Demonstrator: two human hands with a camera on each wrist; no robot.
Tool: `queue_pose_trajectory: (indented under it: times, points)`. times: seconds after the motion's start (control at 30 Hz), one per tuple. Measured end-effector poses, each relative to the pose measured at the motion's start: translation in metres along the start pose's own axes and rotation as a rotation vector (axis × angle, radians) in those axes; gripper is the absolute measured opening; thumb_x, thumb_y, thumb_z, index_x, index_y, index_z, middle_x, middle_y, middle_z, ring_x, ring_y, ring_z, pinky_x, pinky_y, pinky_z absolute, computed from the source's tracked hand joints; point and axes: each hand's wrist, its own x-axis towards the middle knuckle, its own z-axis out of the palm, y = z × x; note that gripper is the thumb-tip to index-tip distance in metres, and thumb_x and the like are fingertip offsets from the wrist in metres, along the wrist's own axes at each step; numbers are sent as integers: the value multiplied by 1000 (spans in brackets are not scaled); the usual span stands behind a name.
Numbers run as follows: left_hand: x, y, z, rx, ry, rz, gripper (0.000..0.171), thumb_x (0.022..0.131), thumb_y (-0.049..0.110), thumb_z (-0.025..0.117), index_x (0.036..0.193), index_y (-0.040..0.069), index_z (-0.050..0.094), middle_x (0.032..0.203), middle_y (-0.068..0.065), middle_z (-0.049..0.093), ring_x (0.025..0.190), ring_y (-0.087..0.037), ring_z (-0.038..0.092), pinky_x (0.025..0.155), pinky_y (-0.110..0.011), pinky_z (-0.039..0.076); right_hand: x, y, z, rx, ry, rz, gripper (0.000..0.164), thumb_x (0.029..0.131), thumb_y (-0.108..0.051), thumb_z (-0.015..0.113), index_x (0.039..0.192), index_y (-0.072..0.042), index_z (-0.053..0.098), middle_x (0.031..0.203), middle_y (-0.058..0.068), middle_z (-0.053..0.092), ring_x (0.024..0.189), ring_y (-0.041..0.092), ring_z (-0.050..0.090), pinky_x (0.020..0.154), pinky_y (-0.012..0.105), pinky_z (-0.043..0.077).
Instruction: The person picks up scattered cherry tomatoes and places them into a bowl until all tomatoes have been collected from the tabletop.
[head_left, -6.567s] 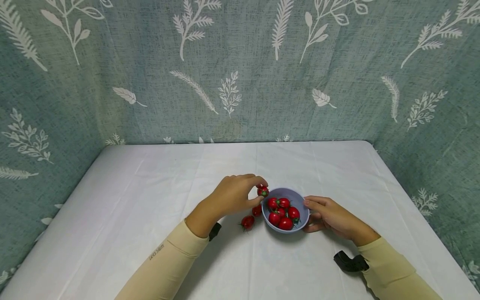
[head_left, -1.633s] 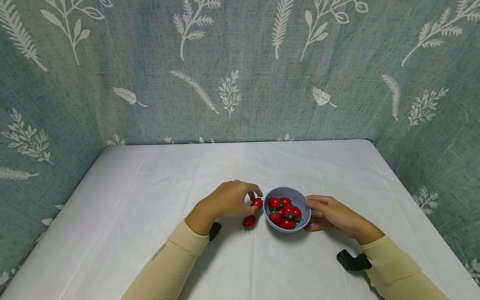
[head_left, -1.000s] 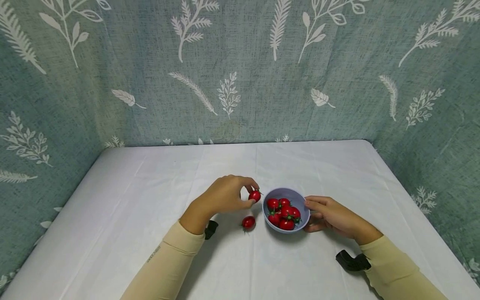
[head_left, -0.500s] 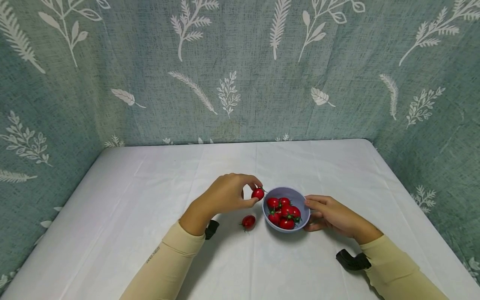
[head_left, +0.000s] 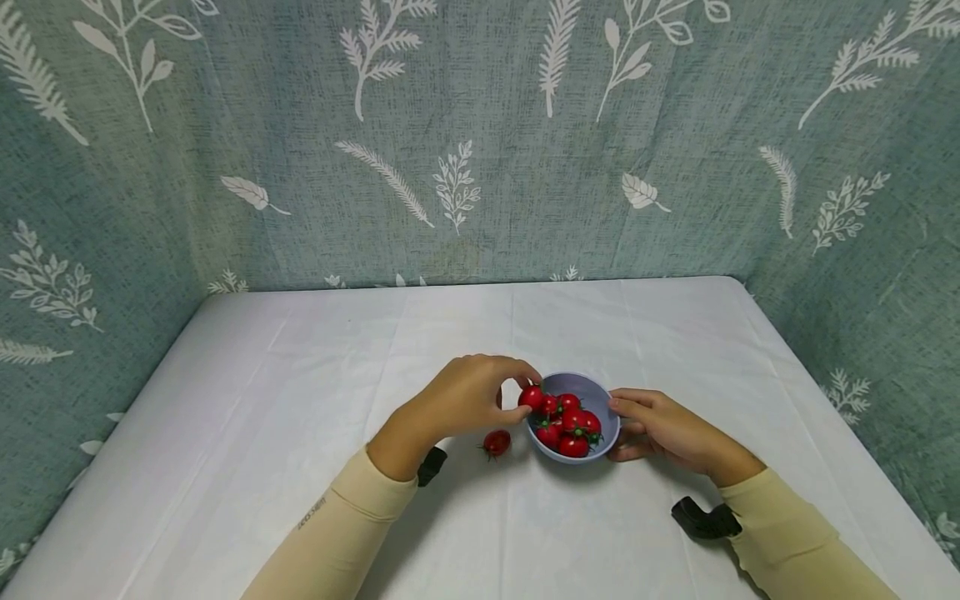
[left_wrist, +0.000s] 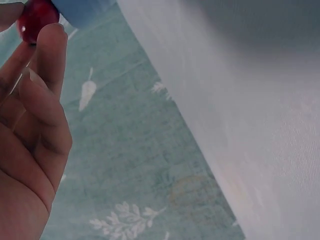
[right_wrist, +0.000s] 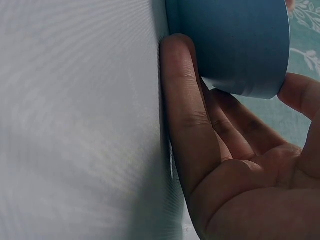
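A cherry tomato (head_left: 531,397) is pinched between the thumb and fingers of my left hand (head_left: 472,392), right at the left rim of a small blue-violet bowl (head_left: 600,398). The left wrist view shows the same tomato (left_wrist: 37,20) between the fingertips, the blue bowl wall (left_wrist: 85,11) just behind. Several red cherry tomatoes (head_left: 573,421) with green stems lie inside the bowl. My right hand (head_left: 660,429) holds the bowl from the right, one digit at the rim and others low on its side; in the right wrist view they touch the bowl's wall (right_wrist: 235,45).
One more cherry tomato (head_left: 497,443) lies on the white tablecloth (head_left: 300,400) left of the bowl, below my left hand. A green leaf-patterned curtain (head_left: 465,192) surrounds the table at the back and sides. Black wrist mounts (head_left: 705,518) hang under both forearms.
My left hand has lifted a tomato off the cloth beside the bowl and carried it right, to the bowl's rim. The right hand and the bowl stay nearly in place.
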Motion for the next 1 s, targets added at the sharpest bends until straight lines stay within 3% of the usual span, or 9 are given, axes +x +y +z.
queue_pose_trajectory:
  times: [0.47, 1.0]
  points:
    - [2, 9, 8, 14, -49, 33, 35, 89, 29, 74, 123, 25, 70, 110, 13, 71, 62, 3, 55, 73, -26, 47, 0, -1, 1, 8, -5, -4, 70, 107, -32, 46, 153, 12, 18, 151, 34, 38, 102, 19, 71, 82, 36, 60]
    - [1, 9, 7, 14, -60, 39, 38, 90, 30, 73, 127, 27, 68, 113, 14, 70, 63, 5, 57, 69, -23, 48, 0, -1, 0, 9, 5, 7, 69, 107, -32, 46, 153, 11, 19, 151, 32, 40, 103, 19, 71, 83, 37, 60]
